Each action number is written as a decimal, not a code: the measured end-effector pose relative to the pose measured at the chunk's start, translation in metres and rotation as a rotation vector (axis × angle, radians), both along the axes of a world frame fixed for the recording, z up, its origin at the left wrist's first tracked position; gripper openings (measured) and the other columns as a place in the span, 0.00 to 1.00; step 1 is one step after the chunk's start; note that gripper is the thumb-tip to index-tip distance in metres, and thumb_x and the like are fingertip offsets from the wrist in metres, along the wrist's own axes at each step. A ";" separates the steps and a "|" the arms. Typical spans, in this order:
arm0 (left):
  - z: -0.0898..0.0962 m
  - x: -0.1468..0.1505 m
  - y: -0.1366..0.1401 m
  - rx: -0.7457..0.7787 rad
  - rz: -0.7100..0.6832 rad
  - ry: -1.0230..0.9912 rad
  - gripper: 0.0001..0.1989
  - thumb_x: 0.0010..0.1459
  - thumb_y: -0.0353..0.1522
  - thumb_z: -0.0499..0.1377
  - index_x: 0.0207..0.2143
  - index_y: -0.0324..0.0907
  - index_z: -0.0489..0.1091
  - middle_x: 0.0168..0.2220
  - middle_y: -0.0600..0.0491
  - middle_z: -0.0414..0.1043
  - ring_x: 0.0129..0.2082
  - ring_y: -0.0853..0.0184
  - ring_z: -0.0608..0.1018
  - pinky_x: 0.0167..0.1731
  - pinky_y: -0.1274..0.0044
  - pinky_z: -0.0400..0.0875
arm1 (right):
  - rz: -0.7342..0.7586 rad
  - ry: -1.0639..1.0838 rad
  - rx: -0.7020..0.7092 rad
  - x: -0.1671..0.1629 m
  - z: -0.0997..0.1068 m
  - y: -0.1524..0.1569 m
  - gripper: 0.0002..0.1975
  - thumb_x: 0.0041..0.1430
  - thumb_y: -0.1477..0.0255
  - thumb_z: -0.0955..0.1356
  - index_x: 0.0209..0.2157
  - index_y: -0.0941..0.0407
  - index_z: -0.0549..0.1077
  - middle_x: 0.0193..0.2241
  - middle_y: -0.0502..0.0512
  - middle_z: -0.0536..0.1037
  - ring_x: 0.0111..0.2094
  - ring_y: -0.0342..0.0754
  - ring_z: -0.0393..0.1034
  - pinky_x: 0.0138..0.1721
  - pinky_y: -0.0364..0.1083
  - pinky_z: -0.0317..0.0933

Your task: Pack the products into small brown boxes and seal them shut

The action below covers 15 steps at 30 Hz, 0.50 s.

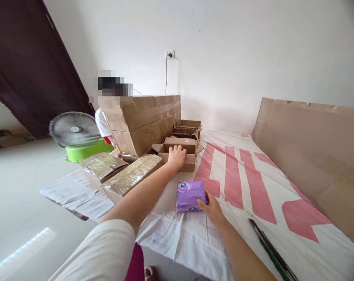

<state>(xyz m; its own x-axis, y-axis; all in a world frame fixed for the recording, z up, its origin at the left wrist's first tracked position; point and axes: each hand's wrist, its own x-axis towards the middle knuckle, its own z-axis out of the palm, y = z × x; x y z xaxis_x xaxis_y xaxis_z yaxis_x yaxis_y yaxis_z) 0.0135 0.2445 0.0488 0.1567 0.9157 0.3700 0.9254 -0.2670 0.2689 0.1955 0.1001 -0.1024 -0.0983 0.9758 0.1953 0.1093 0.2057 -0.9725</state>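
My left hand (177,157) reaches forward to an open cardboard box (186,167). Its fingers are bent over the box's near wall, and the fingertips are hidden inside. Closer to me, my right hand (210,205) grips the right side of a purple plastic-wrapped pack (190,196), thumb on top. The pack's printed wording is too small to read. It rests on or just above the cloth, a short way in front of the box.
More open boxes (190,124) line up behind. Taped cartons (142,125) are stacked at left, with a person (101,121) beyond them. Nearer lie taped boxes (133,173). A green utility knife (270,248) lies on the cloth at right, before a cardboard panel (308,144). A fan (74,128) stands left.
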 end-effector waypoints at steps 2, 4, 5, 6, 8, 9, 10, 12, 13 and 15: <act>-0.006 0.017 -0.025 0.047 -0.049 -0.018 0.16 0.55 0.27 0.54 0.45 0.46 0.72 0.53 0.41 0.65 0.58 0.48 0.61 0.58 0.56 0.49 | 0.000 0.012 -0.007 0.000 -0.001 0.001 0.31 0.53 0.56 0.70 0.55 0.55 0.66 0.46 0.59 0.77 0.43 0.53 0.73 0.44 0.52 0.69; -0.015 0.028 -0.053 0.071 -0.105 -0.036 0.17 0.58 0.30 0.52 0.48 0.48 0.71 0.53 0.43 0.65 0.56 0.51 0.63 0.57 0.60 0.53 | -0.004 0.026 -0.004 -0.001 -0.001 0.001 0.31 0.53 0.57 0.70 0.55 0.55 0.66 0.46 0.59 0.76 0.43 0.53 0.73 0.44 0.52 0.69; -0.021 0.030 -0.067 0.063 -0.149 -0.044 0.16 0.59 0.32 0.52 0.49 0.49 0.71 0.52 0.44 0.66 0.55 0.53 0.65 0.57 0.62 0.55 | -0.006 0.032 -0.002 -0.002 -0.001 0.001 0.30 0.53 0.57 0.70 0.55 0.54 0.66 0.46 0.58 0.76 0.43 0.53 0.73 0.44 0.52 0.69; -0.027 0.030 -0.080 0.033 -0.215 -0.047 0.16 0.60 0.35 0.53 0.49 0.50 0.70 0.51 0.45 0.67 0.54 0.54 0.66 0.56 0.63 0.56 | -0.007 0.033 0.000 -0.002 -0.001 0.001 0.29 0.53 0.57 0.70 0.54 0.54 0.66 0.45 0.58 0.77 0.42 0.53 0.73 0.43 0.52 0.69; -0.041 0.024 -0.102 -0.091 -0.353 -0.032 0.22 0.55 0.43 0.58 0.53 0.51 0.68 0.53 0.45 0.68 0.56 0.52 0.66 0.58 0.63 0.55 | -0.023 0.029 0.005 -0.002 0.000 0.001 0.27 0.53 0.57 0.70 0.52 0.54 0.68 0.43 0.57 0.77 0.40 0.53 0.74 0.42 0.52 0.69; -0.048 0.018 -0.109 -0.171 -0.405 -0.015 0.30 0.50 0.46 0.62 0.55 0.52 0.66 0.56 0.45 0.66 0.58 0.49 0.64 0.59 0.61 0.53 | -0.027 0.029 0.009 -0.002 0.001 0.001 0.27 0.52 0.57 0.70 0.51 0.54 0.68 0.42 0.57 0.77 0.40 0.53 0.74 0.42 0.53 0.69; -0.054 0.012 -0.115 -0.245 -0.434 0.003 0.38 0.43 0.48 0.66 0.58 0.53 0.64 0.58 0.43 0.63 0.60 0.46 0.62 0.59 0.58 0.51 | -0.026 0.030 0.012 -0.001 0.002 0.001 0.27 0.52 0.57 0.70 0.51 0.55 0.69 0.42 0.58 0.77 0.40 0.53 0.74 0.42 0.53 0.69; -0.063 0.000 -0.121 -0.335 -0.440 0.042 0.51 0.32 0.46 0.71 0.61 0.54 0.59 0.62 0.41 0.59 0.61 0.39 0.60 0.58 0.54 0.50 | -0.007 0.031 0.018 0.000 0.004 0.000 0.27 0.53 0.56 0.70 0.52 0.55 0.69 0.44 0.59 0.77 0.43 0.54 0.73 0.43 0.52 0.69; -0.066 -0.005 -0.121 -0.346 -0.438 0.068 0.54 0.31 0.43 0.71 0.63 0.54 0.57 0.62 0.40 0.59 0.60 0.38 0.62 0.58 0.53 0.51 | 0.005 0.027 0.022 0.000 0.004 -0.001 0.27 0.53 0.56 0.69 0.52 0.55 0.69 0.46 0.59 0.77 0.44 0.54 0.73 0.44 0.52 0.69; -0.067 -0.013 -0.119 -0.305 -0.433 0.155 0.53 0.35 0.40 0.70 0.65 0.54 0.53 0.60 0.38 0.60 0.57 0.39 0.65 0.57 0.53 0.53 | 0.009 0.002 0.032 0.000 0.003 -0.001 0.27 0.55 0.55 0.68 0.52 0.55 0.69 0.48 0.59 0.77 0.46 0.54 0.72 0.45 0.52 0.68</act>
